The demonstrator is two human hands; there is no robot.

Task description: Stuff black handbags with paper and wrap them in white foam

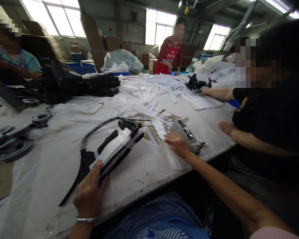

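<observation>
My left hand (89, 192), with a metal bangle at its wrist, grips the near end of a black strap bundle (109, 149) on the table. White padding lies along its top, and clear tape crosses the far end. From it a long strap in clear wrap (83, 141) curves out to the left, and its exact kind is hard to tell. My right hand (178, 145) lies with fingers stretched out against the left side of a grey tape dispenser (185, 129). Under those fingertips runs a strip of white film (159, 127).
Cardboard strips (151, 132) lie between my hands. White foam tubes (166, 84) are heaped farther back, and black bags (72, 79) pile up at the left. Coiled straps (15, 149) sit near the left edge. A co-worker's hand (226, 127) rests on the table (209, 146) at right.
</observation>
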